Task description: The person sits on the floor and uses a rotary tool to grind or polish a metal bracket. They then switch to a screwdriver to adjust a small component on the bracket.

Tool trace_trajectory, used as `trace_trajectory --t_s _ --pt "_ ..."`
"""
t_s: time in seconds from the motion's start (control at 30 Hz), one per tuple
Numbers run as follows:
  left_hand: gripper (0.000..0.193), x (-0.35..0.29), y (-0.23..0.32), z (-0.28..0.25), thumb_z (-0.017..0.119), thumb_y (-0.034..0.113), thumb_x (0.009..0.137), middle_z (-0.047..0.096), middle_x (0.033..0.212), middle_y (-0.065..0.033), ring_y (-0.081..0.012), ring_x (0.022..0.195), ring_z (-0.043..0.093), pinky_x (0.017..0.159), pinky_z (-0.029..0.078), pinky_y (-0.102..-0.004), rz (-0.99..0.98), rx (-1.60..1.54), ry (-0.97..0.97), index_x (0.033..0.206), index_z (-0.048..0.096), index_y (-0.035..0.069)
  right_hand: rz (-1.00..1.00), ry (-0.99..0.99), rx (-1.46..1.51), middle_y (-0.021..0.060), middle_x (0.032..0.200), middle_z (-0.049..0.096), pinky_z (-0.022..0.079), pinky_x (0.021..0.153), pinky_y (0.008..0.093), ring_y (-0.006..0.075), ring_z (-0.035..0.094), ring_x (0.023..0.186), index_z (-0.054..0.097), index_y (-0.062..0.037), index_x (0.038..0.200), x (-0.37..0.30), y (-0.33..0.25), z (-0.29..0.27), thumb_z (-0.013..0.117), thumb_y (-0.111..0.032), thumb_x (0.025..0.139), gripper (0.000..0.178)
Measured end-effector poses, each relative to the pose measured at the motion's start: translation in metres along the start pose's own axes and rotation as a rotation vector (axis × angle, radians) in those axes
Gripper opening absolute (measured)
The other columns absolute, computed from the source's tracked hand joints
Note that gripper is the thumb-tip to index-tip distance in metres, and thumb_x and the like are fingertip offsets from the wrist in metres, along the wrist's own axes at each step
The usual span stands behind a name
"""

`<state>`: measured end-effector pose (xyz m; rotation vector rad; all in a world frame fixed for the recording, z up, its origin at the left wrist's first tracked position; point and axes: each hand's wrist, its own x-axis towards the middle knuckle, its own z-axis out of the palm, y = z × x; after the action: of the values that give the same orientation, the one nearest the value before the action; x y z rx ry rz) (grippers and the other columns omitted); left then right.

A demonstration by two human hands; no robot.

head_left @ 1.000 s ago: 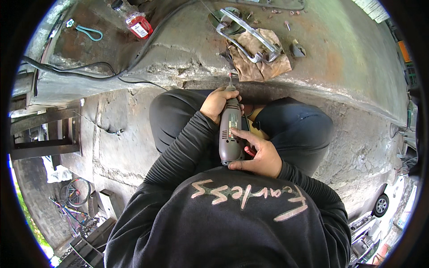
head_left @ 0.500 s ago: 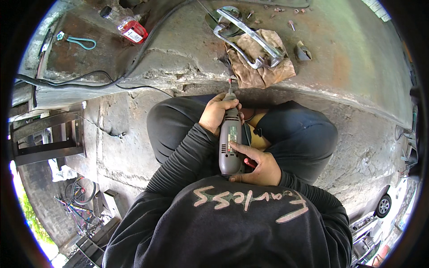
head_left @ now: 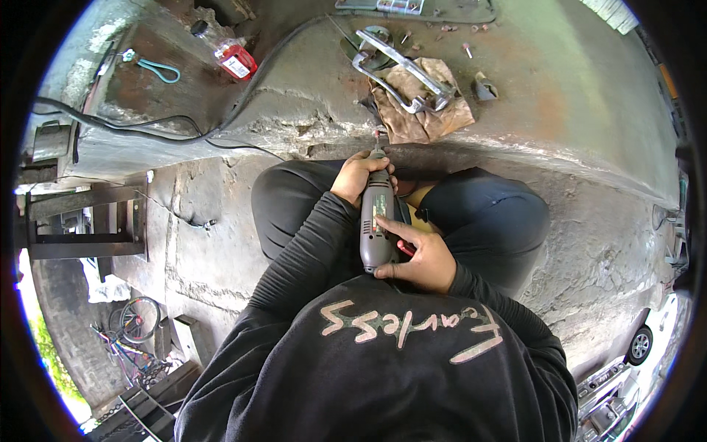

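Observation:
A grey rotary tool [head_left: 378, 214] points away from me over my lap, a small reddish bit [head_left: 378, 134] at its tip. My left hand [head_left: 359, 178] is closed round its front end, near the collar. Toward the back of the body, my right hand [head_left: 425, 258] grips it, the thumb lying on the casing. A small red part [head_left: 405, 248] shows beside the right hand; I cannot make out what it is. Beyond the bit, a shiny metal handle [head_left: 406, 55] with a curved arm lies on a brown cloth [head_left: 434, 127] on the concrete ledge.
On the ledge lie a bottle of red liquid [head_left: 237, 62], a teal looped cord [head_left: 160, 71], a folded piece of sandpaper-like sheet [head_left: 484, 87], several small bits [head_left: 467, 50] and a clear case [head_left: 379, 6]. A dark hose [head_left: 243, 103] runs across its left side.
The view has shifted slightly, bringing a clear case in at the top. Both hands keep their hold on the rotary tool, its rear end tipped a little.

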<state>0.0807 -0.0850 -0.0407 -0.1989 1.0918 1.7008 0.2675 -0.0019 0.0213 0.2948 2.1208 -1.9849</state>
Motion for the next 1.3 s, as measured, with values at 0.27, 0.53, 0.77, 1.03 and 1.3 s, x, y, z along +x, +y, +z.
trace_trajectory --t_s 0.27,0.53,0.77,1.03,1.3 --pt "0.025 -0.045 0.003 0.022 0.055 0.003 0.088 0.057 0.080 -0.0115 -0.0276 0.059 0.062 0.054 0.055 -0.0420 0.199 0.103 -0.001 0.110 0.044 0.002 -0.072 0.124 -0.097 0.0097 0.094 0.062 0.048 0.076 0.0261 0.0127 0.058 0.082 0.044 -0.0059 0.133 -0.043 -0.012 -0.002 0.079 -0.034 0.075 0.074" --pt "0.079 -0.152 0.054 0.072 0.056 -0.010 0.079 0.057 0.102 -0.0121 -0.0130 0.080 0.057 0.076 0.048 -0.0284 0.952 0.664 -0.163 0.146 0.019 0.007 -0.435 0.380 0.518 0.0103 0.076 0.058 0.033 0.047 0.0194 0.0102 0.050 0.059 0.058 0.0051 0.099 -0.072 -0.095 -0.047 0.039 -0.018 0.085 0.033" --pt "0.075 -0.185 0.028 0.067 0.057 -0.012 0.082 0.039 0.144 -0.0149 -0.0189 0.105 0.057 0.090 0.044 -0.0284 0.969 0.790 -0.429 0.146 0.021 0.001 -1.002 0.059 0.689 0.0129 0.088 0.056 0.039 0.052 0.0264 0.0144 0.050 0.065 0.045 -0.0030 0.128 -0.046 -0.158 -0.050 0.044 -0.024 0.098 0.036" --pt "0.080 -0.182 0.008 0.061 0.060 -0.016 0.076 0.056 0.114 -0.0154 -0.0214 0.083 0.064 0.074 0.050 -0.0300 1.282 1.070 -0.503 0.146 0.027 0.002 -1.209 -0.206 0.925 0.0097 0.101 0.051 0.037 0.057 0.0225 0.0156 0.044 0.080 0.042 -0.0054 0.135 0.000 -0.158 -0.039 0.035 -0.016 0.102 0.035" --pt "0.081 -0.175 0.007 0.054 0.061 -0.017 0.075 0.056 0.116 -0.0136 -0.0236 0.079 0.064 0.071 0.051 -0.0316 1.287 1.023 -0.585 0.146 0.026 0.002 -1.192 -0.324 0.895 0.0096 0.102 0.050 0.037 0.057 0.0222 0.0142 0.043 0.079 0.038 -0.0085 0.139 0.017 -0.140 -0.032 0.035 -0.018 0.102 0.038"
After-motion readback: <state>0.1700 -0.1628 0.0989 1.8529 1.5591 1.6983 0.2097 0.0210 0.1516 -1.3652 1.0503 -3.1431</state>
